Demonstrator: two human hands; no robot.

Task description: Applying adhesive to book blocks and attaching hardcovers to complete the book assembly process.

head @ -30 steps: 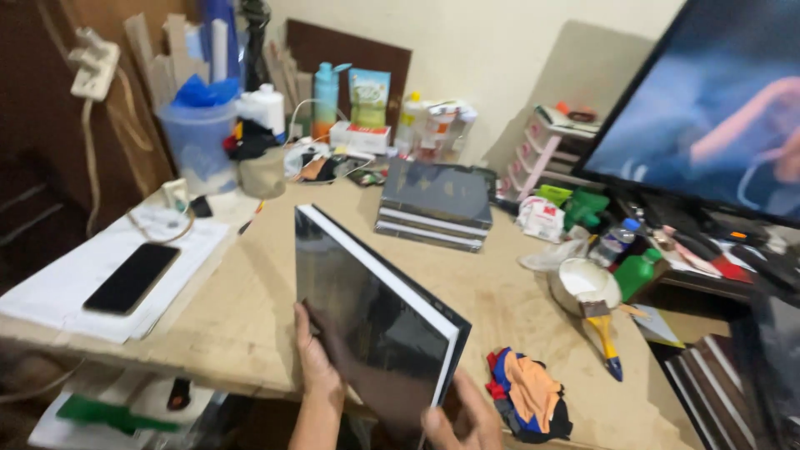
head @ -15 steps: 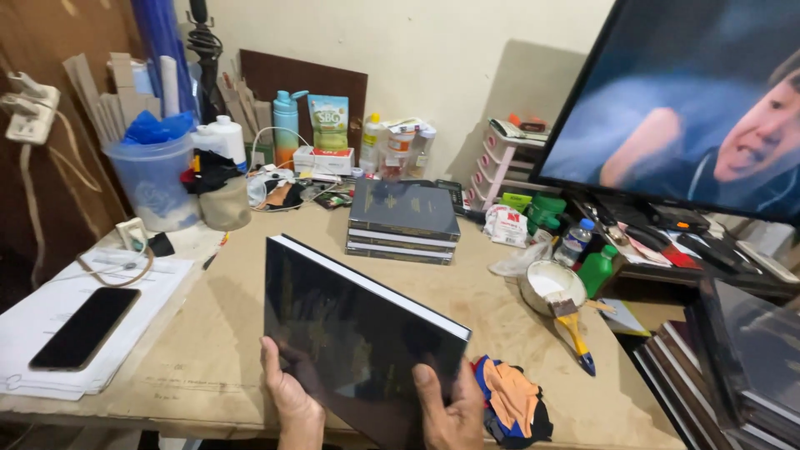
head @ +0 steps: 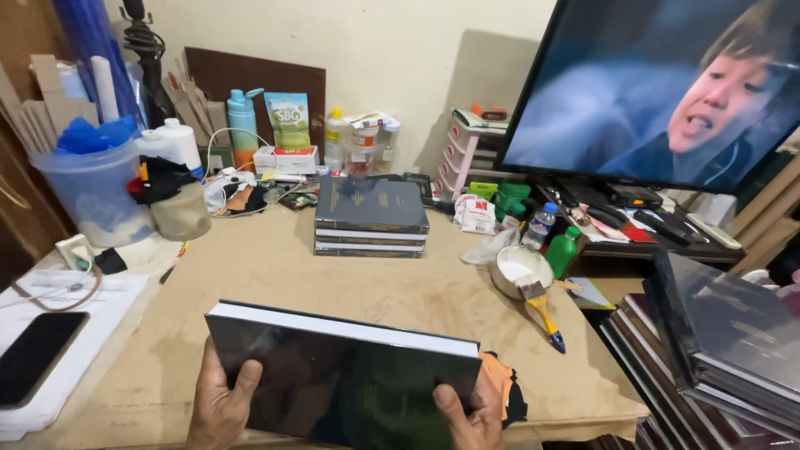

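Observation:
I hold a large black hardcover book [head: 342, 379] with a glossy cover flat in front of me, its white page edge facing away. My left hand [head: 221, 408] grips its near left corner, thumb on the cover. My right hand [head: 467, 412] grips the near right corner, thumb on top. The book hovers low over the near edge of the brown wooden table [head: 267, 267]. A stack of three similar dark books [head: 371, 218] lies farther back at the table's middle.
A white bowl with a yellow-handled brush [head: 525, 279] sits right of centre, a coloured rag [head: 500, 383] beside my right hand. A black phone [head: 37, 354] lies on papers at left. Plastic bucket [head: 87, 192], bottles, clutter line the back. A television [head: 667, 83] and more dark books [head: 717, 333] stand right.
The book has swung from a steep tilt on its edge down to lying nearly flat in both hands. My view has shifted rightward and closer to the table.

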